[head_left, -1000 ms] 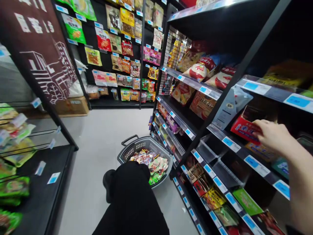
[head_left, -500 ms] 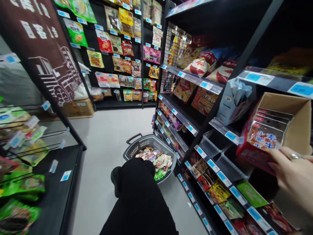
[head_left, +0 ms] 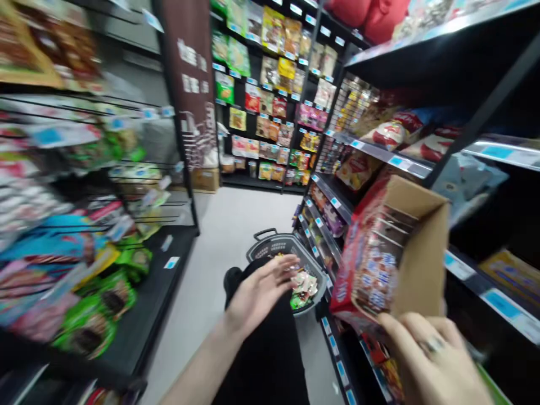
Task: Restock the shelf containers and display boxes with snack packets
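Note:
My right hand [head_left: 426, 343], with a ring on one finger, grips the near edge of an open red cardboard box [head_left: 424, 253]. Inside it stand several snack packets [head_left: 377, 270] in a row, red-brown with blue-and-white lettering. The box is tilted and held out in front of the shelf. My left hand [head_left: 264, 287] is raised over my dark trouser leg, fingers stretched out, holding nothing. Beyond it on the floor is a grey shopping basket [head_left: 270, 244] with several small snack packs [head_left: 304, 287] in it; the hand covers part of it.
Shelving with bagged goods [head_left: 392, 132] runs along the right. On the left stands a rack with green snack bags [head_left: 97, 326]. A wall of hanging packets [head_left: 270, 73] closes the aisle's far end. Pale floor [head_left: 248, 205] runs between the racks.
The box has come off the shelf toward the left, held by my right hand. My left hand has entered the view. The view has turned leftward.

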A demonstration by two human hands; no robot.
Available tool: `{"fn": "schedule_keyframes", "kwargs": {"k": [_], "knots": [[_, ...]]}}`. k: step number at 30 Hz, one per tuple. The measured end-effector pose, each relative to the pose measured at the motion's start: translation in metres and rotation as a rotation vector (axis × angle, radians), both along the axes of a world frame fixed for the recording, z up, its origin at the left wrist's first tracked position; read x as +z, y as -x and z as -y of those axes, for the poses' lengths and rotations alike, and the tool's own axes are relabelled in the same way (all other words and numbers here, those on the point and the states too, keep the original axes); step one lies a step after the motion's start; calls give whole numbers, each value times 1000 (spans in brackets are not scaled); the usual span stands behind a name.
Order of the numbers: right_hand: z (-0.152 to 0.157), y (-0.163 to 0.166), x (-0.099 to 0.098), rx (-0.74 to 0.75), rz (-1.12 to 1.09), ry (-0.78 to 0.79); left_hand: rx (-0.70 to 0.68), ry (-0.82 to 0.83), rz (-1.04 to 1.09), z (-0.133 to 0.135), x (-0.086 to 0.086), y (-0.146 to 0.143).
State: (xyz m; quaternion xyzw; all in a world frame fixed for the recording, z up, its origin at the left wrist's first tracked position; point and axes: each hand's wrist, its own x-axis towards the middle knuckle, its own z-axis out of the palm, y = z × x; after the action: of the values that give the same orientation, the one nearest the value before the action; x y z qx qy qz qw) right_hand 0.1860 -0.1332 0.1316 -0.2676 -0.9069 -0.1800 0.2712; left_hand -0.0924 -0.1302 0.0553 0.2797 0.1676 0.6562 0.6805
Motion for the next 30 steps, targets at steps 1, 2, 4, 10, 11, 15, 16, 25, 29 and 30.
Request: {"fn": "schedule_keyframes", "kwargs": {"k": [1,2,4,10,11,15,16,25,29,30], "knots": [[-6,26,-7,70,14,-20,-88,37,62,-7,-6,-3],[-10,51,-14,134,17,-37,-157,59,136,-13,-13,-5],[-14,95,-27,228,24,-10,-191,32,264,-21,-26,-5],[-42,137,-35,279,274,523,-99,-90,450,-38,-67,2],[-53,138,-33,260,266,595,-121,-102,470,-44,-77,0],[-106,152,-39,-10,241,474,-132,-97,549,-71,-117,-14],[-116,158,-46,-92,290,403,-154,-91,559,-76,-126,-18],[-154,176,-110,-233,572,416,-94,304,679,-89,-160,-27],[-184,169,-112,-199,446,554,-114,513,681,-96,-167,-31],[-189,167,-110,-137,401,658,-120,525,683,-98,-170,-32]]}}
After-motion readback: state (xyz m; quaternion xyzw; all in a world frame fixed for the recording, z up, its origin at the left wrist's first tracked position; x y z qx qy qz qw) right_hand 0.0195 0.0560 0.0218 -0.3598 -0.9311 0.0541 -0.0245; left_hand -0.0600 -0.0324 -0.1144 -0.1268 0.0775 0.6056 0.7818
